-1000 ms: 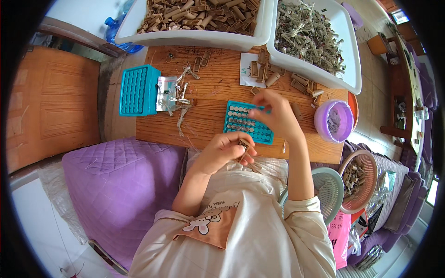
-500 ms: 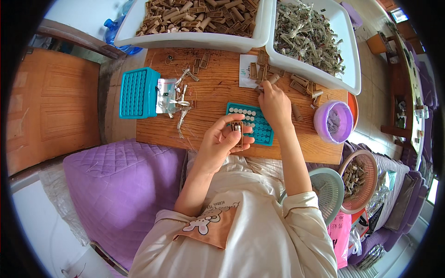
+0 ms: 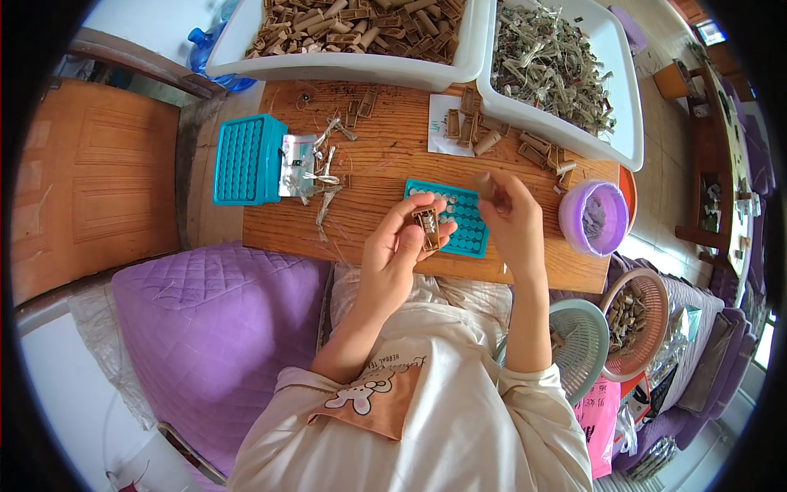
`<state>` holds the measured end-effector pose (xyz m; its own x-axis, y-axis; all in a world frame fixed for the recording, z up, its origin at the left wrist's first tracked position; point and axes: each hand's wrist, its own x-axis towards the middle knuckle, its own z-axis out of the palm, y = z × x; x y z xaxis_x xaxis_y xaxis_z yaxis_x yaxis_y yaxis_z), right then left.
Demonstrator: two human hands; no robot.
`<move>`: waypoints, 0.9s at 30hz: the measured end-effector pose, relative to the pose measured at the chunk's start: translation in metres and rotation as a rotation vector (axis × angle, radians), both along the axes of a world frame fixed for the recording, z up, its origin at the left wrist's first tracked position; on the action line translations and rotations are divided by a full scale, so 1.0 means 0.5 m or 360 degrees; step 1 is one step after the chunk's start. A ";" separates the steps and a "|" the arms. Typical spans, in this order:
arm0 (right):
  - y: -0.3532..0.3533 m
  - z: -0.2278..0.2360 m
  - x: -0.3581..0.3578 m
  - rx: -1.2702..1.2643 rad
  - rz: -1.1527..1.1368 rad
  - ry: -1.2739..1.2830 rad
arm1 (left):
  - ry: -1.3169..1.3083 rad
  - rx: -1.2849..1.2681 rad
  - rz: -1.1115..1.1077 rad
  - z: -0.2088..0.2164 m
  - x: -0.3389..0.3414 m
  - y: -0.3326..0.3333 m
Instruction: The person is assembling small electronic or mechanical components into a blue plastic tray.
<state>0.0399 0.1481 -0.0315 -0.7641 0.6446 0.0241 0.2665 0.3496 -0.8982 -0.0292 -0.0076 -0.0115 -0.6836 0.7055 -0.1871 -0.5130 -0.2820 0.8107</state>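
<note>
My left hand grips a small brown plastic casing with metallic parts showing inside its open face. To its right, my right hand pinches a brown plastic piece, slightly smeared by motion, and its exact shape cannot be made out. Both hands hover over a teal tray of round pockets, some filled with white discs; the hands cover part of it. Behind the right hand, loose brown casings lie by a white paper.
Two white bins stand at the back, one of brown casings, one of wire bundles. A teal tray stack and white wires are left. At right stand a purple bowl and two baskets, green and pink.
My right hand has come back toward me from the loose casings, carrying a brown piece. The left hand keeps the casing, now slightly tilted.
</note>
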 end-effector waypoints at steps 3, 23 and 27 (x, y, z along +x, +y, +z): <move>-0.031 0.039 0.030 -0.0274 0.0026 0.0093 | 0.0188 -0.0018 0.0057 -0.003 0.007 0.004; -0.152 0.068 0.046 -0.0445 -0.0308 0.0516 | 0.0298 0.0326 0.0068 -0.008 0.032 0.018; -0.149 0.053 0.048 -0.0296 -0.0290 0.0501 | 0.0316 0.0221 0.0052 0.004 0.041 0.020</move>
<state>0.0640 0.0738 -0.0050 -0.6109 0.7842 0.1089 0.0110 0.1459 -0.9892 -0.0086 0.0022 -0.0094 -0.7204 0.6917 0.0506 -0.3358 -0.4117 0.8472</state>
